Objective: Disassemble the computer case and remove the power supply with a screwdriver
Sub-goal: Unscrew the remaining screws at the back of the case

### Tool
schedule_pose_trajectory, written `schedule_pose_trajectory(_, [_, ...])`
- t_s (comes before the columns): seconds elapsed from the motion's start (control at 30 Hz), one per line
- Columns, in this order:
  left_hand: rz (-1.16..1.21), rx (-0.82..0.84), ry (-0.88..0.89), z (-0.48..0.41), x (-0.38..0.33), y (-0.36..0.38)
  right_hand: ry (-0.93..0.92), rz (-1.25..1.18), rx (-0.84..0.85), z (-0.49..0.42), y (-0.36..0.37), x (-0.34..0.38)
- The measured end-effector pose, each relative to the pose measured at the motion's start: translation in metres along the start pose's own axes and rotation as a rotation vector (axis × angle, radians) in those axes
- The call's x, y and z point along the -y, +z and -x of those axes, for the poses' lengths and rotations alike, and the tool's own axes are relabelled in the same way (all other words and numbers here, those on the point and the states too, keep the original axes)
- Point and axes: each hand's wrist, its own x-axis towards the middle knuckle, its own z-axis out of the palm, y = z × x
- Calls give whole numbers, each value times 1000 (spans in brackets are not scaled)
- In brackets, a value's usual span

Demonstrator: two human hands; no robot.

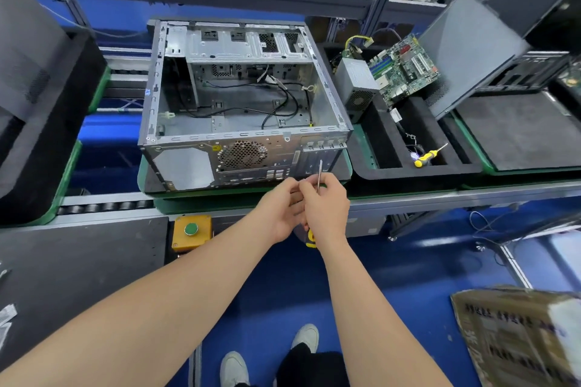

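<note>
Right grip (327,207) is curled round a screwdriver (319,173) before the open computer case (182,166). Left grip (279,210) touches it; its hold I cannot tell.

Before you, the open grey computer case (245,97): bare sheet metal, dull sheen, perforated at the rear. The yellow-handled screwdriver (319,174) you hold: bright steel shaft, glossy plastic grip. To your right, the black foam tray (408,173): matt, soft-looking. In it, the small grey power supply box (358,82): matt metal.

Black trousers (309,366), perhaps pale-grey shoes (234,366)
</note>
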Motion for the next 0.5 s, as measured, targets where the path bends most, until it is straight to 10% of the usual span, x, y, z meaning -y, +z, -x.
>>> schedule_pose_trajectory(0.23, [-118,-11,-83,-38,27,93,113,-16,-220,-46,-80,-23])
schedule_pose_trajectory(0.5, [-528,-190,249,-127,31,175,176,37,-98,-157,-154,-46])
